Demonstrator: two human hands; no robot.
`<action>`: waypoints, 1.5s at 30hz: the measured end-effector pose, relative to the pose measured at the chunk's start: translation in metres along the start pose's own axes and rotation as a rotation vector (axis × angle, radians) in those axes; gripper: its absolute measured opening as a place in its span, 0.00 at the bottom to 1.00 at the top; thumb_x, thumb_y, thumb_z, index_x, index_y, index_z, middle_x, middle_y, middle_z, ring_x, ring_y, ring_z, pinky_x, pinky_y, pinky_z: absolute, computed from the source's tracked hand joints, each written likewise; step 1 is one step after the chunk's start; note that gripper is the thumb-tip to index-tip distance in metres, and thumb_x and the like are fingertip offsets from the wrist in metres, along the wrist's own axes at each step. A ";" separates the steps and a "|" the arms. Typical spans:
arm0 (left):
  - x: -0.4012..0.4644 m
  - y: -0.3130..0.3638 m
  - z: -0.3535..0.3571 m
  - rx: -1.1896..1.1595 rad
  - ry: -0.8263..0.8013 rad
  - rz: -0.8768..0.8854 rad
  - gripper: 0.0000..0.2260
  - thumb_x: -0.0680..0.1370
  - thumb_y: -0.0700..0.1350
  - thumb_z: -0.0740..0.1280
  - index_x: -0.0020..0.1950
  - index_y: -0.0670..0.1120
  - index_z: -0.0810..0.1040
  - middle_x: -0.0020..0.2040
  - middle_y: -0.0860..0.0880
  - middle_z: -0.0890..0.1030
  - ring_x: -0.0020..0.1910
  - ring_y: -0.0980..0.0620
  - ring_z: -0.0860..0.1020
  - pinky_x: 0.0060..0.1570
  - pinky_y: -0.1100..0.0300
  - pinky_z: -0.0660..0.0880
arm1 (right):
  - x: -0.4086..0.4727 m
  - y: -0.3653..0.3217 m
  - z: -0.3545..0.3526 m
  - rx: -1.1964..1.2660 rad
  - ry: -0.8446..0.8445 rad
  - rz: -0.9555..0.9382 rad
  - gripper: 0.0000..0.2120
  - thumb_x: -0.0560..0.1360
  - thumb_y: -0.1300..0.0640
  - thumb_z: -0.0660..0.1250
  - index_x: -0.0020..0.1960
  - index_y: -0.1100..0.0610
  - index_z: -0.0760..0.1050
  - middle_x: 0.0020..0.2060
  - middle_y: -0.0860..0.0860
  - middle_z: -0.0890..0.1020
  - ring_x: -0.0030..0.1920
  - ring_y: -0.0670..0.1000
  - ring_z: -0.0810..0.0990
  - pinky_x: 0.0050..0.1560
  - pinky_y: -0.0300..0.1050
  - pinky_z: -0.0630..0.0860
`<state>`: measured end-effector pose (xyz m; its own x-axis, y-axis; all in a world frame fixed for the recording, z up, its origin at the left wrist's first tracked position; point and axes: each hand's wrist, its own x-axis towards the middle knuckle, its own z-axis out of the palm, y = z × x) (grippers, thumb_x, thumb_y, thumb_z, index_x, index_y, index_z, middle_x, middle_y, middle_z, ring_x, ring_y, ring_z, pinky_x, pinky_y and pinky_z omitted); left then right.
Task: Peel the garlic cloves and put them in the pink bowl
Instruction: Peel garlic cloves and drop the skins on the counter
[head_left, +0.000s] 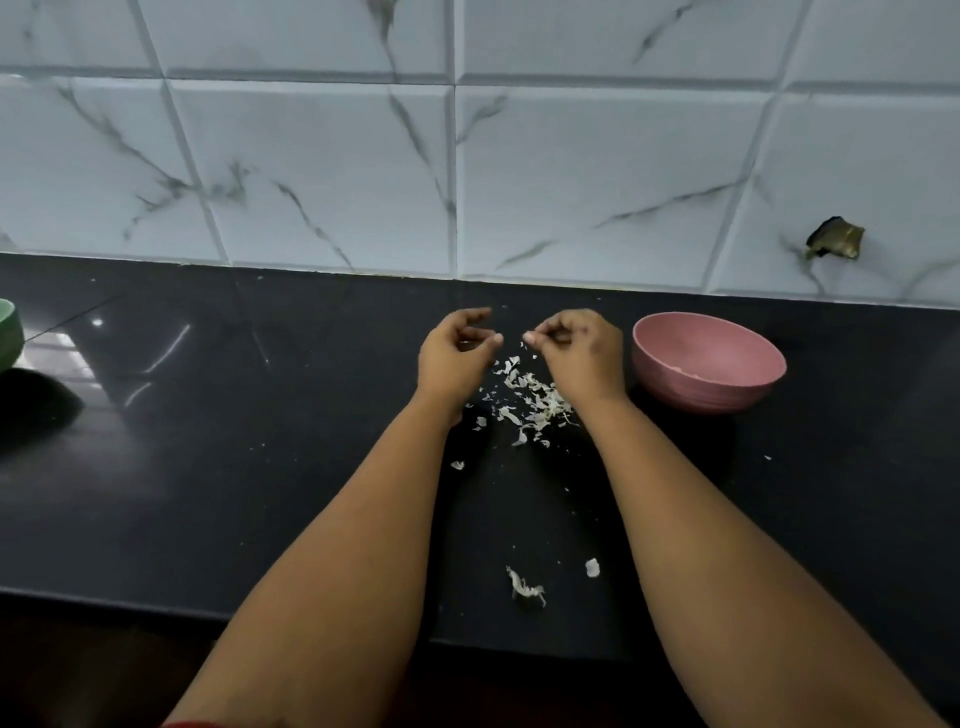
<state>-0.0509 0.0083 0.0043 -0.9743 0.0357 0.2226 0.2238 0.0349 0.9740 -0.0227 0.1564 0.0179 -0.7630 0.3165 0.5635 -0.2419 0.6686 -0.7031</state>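
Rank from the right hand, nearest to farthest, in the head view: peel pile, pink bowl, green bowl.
From the right hand:
1. Peel pile, on the counter just under and left of the hand.
2. Pink bowl, close by on its right.
3. Green bowl, far left frame edge, beyond the left hand.

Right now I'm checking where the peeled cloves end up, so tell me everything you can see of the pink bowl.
The pink bowl is round, matte, plastic-looking, with faint ridges on its outer wall. It stands upright on the black counter, beside the right hand but not touching it. Small pale bits lie inside near the front rim; whether they are cloves I cannot tell.
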 end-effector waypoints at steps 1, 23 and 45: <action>-0.005 0.002 0.003 -0.029 -0.066 -0.005 0.08 0.76 0.40 0.72 0.54 0.49 0.81 0.44 0.49 0.83 0.43 0.53 0.82 0.48 0.58 0.80 | -0.009 -0.004 0.000 0.097 -0.009 0.061 0.07 0.69 0.57 0.77 0.38 0.57 0.80 0.36 0.50 0.83 0.35 0.47 0.82 0.39 0.37 0.78; -0.015 0.007 0.011 -0.384 -0.131 -0.097 0.01 0.75 0.32 0.70 0.44 0.37 0.80 0.36 0.46 0.84 0.36 0.54 0.83 0.42 0.65 0.80 | -0.017 0.000 0.007 0.142 -0.296 0.199 0.03 0.80 0.54 0.63 0.48 0.52 0.72 0.47 0.51 0.80 0.47 0.52 0.78 0.47 0.45 0.74; 0.004 -0.007 0.011 -0.097 -0.091 0.023 0.05 0.77 0.37 0.71 0.45 0.46 0.83 0.43 0.43 0.84 0.44 0.48 0.81 0.54 0.51 0.80 | -0.006 0.014 0.019 0.208 -0.160 0.067 0.05 0.74 0.59 0.72 0.43 0.55 0.76 0.38 0.48 0.80 0.39 0.47 0.79 0.40 0.32 0.76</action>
<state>-0.0558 0.0196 -0.0022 -0.9615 0.1258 0.2444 0.2380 -0.0635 0.9692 -0.0328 0.1514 -0.0037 -0.8625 0.2336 0.4489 -0.2934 0.4919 -0.8198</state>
